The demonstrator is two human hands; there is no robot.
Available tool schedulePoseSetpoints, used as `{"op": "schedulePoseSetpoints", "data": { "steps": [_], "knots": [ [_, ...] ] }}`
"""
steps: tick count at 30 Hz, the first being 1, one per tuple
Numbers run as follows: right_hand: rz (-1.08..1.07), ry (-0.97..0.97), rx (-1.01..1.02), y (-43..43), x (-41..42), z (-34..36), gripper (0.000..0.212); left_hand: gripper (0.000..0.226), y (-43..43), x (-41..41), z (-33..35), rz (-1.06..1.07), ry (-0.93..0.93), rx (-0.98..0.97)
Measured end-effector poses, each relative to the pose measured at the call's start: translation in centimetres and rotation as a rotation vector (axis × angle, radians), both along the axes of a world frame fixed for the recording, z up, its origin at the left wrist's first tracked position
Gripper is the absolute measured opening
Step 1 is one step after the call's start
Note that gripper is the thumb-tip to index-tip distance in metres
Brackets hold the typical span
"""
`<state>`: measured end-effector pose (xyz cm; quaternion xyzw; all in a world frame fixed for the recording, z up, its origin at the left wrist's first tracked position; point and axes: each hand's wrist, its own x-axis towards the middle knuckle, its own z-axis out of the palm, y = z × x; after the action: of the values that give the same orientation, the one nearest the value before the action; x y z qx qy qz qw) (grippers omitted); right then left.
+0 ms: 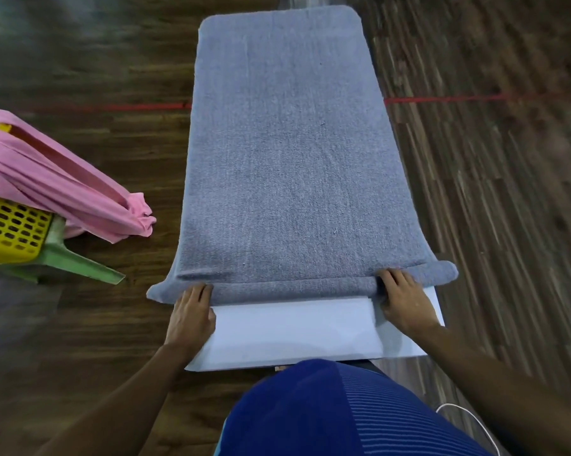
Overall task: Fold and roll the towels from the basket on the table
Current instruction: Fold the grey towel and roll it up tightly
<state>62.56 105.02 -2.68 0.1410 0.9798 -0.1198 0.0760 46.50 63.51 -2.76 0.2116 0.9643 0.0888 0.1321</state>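
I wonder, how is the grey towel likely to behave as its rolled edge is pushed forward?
Probably floppy: the grey towel flares past the table at its near end. The roll's ends reach beyond the left hand and right hand, so they may sag or loosen. Its pile looks rough, so it likely grips rather than slips.

A dark wood-plank floor [491, 159] is seen on every side, its grain streaked with paler strips at the right. A thin red line [442, 99] is drawn across it from left to right. At the left a pale green plastic stool [80, 261] is set, one leg splayed toward the near right. A white tabletop [294, 330] is placed in the middle. A white cable [468, 419] is laid at the near right. The far left is blurred, possibly by glare.
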Motion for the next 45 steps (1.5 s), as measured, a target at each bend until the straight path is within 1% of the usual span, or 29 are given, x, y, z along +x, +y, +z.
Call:
{"op": "schedulePoseSetpoints", "data": {
  "steps": [2,6,7,9,12,13,15,16,18,21,23,25,27,31,34,37,38,40,42,44,45],
  "knots": [
    [-0.029,0.022,-0.018,0.0,0.2,-0.2,0.051,0.042,0.2,-0.2,0.2,0.020,0.011,0.005],
    [-0.036,0.026,0.046,0.2,0.3,-0.3,0.034,0.021,0.7,-1.1,1.0,-0.011,0.032,-0.016],
    [-0.046,0.015,0.075,0.3,0.0,0.1,0.029,0.015,0.8,-1.3,1.2,-0.021,0.028,-0.029],
    [-0.053,-0.076,0.115,0.3,-1.0,0.8,0.028,0.008,0.8,-1.8,1.4,-0.047,0.023,-0.075],
    [-0.081,-0.289,0.088,0.9,-2.5,1.6,0.031,0.017,0.7,-2.5,1.5,-0.054,-0.005,-0.126],
    [-0.111,-0.292,0.078,1.0,-2.7,1.6,0.029,0.017,0.7,-2.7,1.6,-0.034,-0.008,-0.081],
    [-0.133,-0.162,0.132,1.0,-2.9,1.6,0.023,0.009,0.5,-2.8,1.5,0.032,0.043,0.048],
    [-0.129,-0.093,0.143,0.8,-2.8,1.4,0.020,0.009,0.5,-2.7,1.4,0.053,0.081,0.077],
    [-0.095,0.048,0.136,0.5,-2.5,0.9,0.018,0.018,0.6,-2.5,1.1,0.033,0.138,0.066],
    [-0.042,0.061,0.108,0.0,-1.8,0.5,0.031,0.027,1.0,-1.6,0.7,-0.007,0.136,0.072],
    [-0.041,0.016,0.119,-0.5,-0.9,0.2,0.046,0.040,1.0,-0.8,0.4,-0.002,0.112,0.049],
    [-0.050,0.004,0.120,-0.9,-0.4,0.2,0.049,0.052,1.1,0.0,0.2,-0.012,0.091,0.006],
    [-0.067,0.020,0.126,-0.8,-0.6,0.1,0.044,0.049,1.2,0.3,0.2,-0.004,0.088,-0.015],
    [-0.066,-0.037,0.112,0.0,-1.7,0.8,0.033,0.029,1.1,-1.1,0.4,0.016,0.086,0.009],
    [-0.059,-0.179,0.106,0.5,-3.0,2.0,0.030,0.013,1.4,-1.9,1.0,0.009,0.067,0.003],
    [-0.087,-0.285,0.153,1.2,-3.9,2.3,0.032,0.011,1.5,-2.6,1.5,0.030,-0.004,-0.013],
    [-0.082,-0.272,0.180,1.3,-3.9,2.2,0.035,0.009,1.4,-2.9,1.4,0.041,-0.007,-0.003],
    [-0.046,-0.168,0.205,1.1,-3.7,1.5,0.037,0.004,1.2,-3.1,1.2,0.070,0.049,0.010],
    [-0.040,-0.031,0.189,1.1,-3.3,0.8,0.027,0.009,1.2,-3.1,1.0,0.096,0.130,0.000],
    [-0.024,0.008,0.126,0.9,-3.1,0.6,0.016,0.011,1.2,-2.8,0.9,0.072,0.167,-0.007],
    [-0.025,0.012,0.093,0.8,-2.9,0.6,0.020,0.014,1.2,-2.6,0.8,0.050,0.153,-0.006]
  ]
}}
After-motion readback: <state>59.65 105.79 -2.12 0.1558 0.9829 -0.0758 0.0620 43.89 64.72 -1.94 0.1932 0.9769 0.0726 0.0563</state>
